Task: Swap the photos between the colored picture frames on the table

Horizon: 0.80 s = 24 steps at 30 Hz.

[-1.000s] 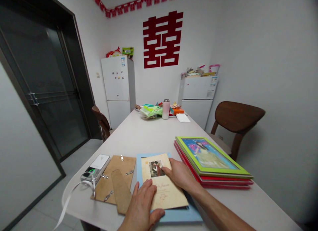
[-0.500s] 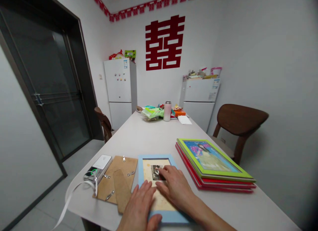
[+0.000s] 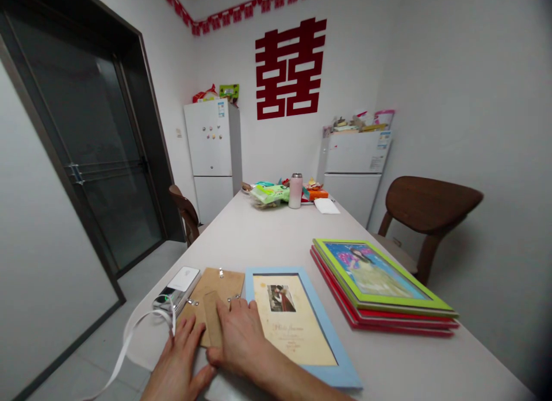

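Note:
A brown photo frame backing board [image 3: 233,280] with metal clips and a fold-out stand flap [image 3: 211,312] lies on the table. My right hand [image 3: 241,335] grips its lower right part, thumb near the bottom edge beside the flap, fingertips partly hidden. At the lower left edge of the board, my left hand [image 3: 179,361] rests with fingers stretched out and thumb apart. Just right of the board lies a light blue photo frame [image 3: 332,343]. A cream insert sheet [image 3: 297,332] with a small picture of a couple shows inside it; no hand covers it.
Several frames [image 3: 379,280], green over red, are stacked on the right. A grey device [image 3: 176,289] with a white strap [image 3: 123,352] sits by the table's left edge. Farther back stand a pink bottle [image 3: 295,191] and packages [image 3: 269,194]. Chairs [image 3: 431,205] flank the table.
Both hands have moved left, from the blue frame onto the backing board. The insert sheet is now uncovered. My view has shifted slightly.

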Each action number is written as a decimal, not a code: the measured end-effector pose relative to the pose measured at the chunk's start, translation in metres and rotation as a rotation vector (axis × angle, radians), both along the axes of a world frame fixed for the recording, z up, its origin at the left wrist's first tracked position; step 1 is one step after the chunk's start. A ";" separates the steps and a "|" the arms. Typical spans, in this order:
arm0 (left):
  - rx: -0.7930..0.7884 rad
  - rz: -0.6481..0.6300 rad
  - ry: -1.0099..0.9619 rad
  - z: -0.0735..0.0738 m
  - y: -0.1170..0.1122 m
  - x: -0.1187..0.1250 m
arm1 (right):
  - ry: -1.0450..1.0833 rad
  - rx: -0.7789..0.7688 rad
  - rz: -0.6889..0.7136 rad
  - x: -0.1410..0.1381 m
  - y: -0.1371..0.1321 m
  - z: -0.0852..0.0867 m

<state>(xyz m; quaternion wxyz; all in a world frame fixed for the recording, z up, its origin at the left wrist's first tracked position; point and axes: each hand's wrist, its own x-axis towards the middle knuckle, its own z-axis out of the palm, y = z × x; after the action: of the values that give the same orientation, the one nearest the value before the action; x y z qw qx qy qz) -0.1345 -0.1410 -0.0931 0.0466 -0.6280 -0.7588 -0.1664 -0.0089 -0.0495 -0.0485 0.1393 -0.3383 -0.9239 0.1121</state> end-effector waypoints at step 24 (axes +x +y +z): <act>0.395 -0.250 0.077 0.027 0.051 0.089 | 0.352 -0.059 -0.005 0.138 0.044 0.058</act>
<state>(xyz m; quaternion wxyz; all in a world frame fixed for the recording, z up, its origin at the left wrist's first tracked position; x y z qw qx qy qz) -0.0458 -0.0902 -0.0662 0.1763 -0.7018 -0.6254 -0.2919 0.1287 -0.0055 0.0091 0.2893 -0.3197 -0.8807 0.1963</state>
